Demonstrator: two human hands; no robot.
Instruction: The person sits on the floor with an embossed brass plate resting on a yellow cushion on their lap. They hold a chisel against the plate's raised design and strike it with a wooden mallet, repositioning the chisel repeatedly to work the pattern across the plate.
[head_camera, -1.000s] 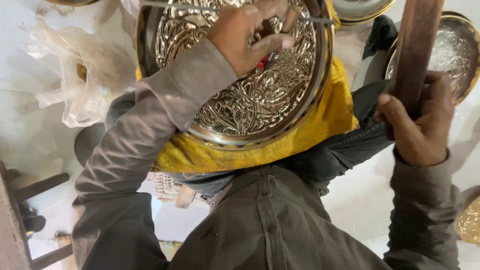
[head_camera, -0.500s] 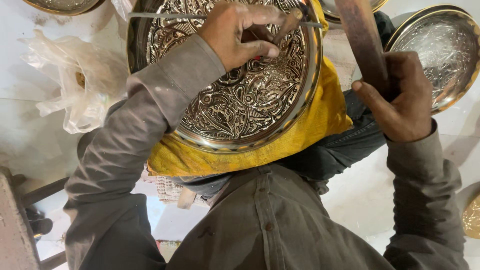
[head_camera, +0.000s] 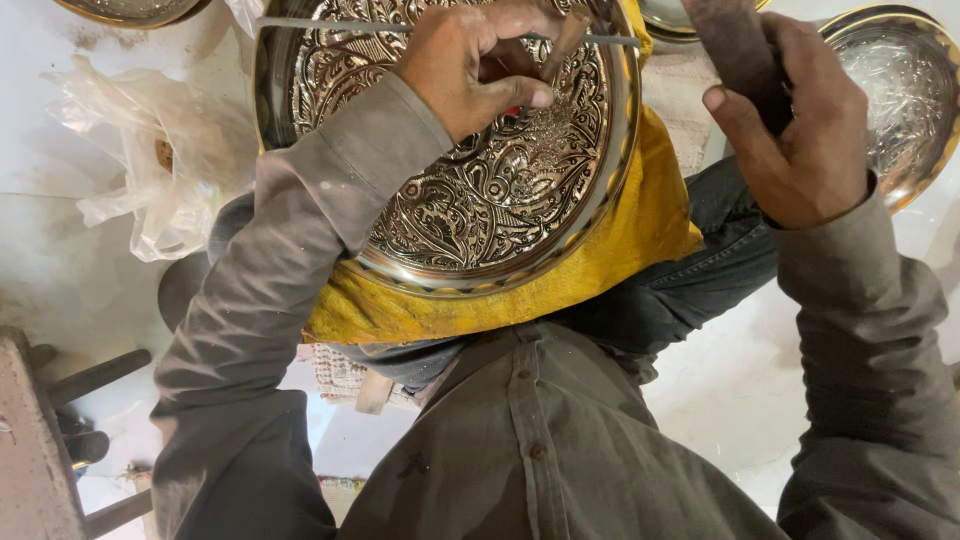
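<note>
A large round engraved metal plate (head_camera: 470, 210) rests on a yellow cloth (head_camera: 600, 270) over my lap. My left hand (head_camera: 470, 65) sits on the plate's upper part, shut on a thin chisel-like tool (head_camera: 565, 40) whose tip points at the pattern. A slim metal rod (head_camera: 330, 25) lies across the plate's top rim. My right hand (head_camera: 800, 130) is raised to the right of the plate, shut on a dark wooden mallet handle (head_camera: 735, 50).
A second shiny metal plate (head_camera: 900, 100) lies at the upper right, and another plate's rim (head_camera: 125, 10) shows at the top left. A crumpled clear plastic bag (head_camera: 150, 160) lies on the white floor to the left. Dark wooden furniture (head_camera: 40, 440) stands at the lower left.
My right hand has swung the mallet handle leftward and up towards the plate. The view has shifted down and my left hand stays on the plate with the tool.
</note>
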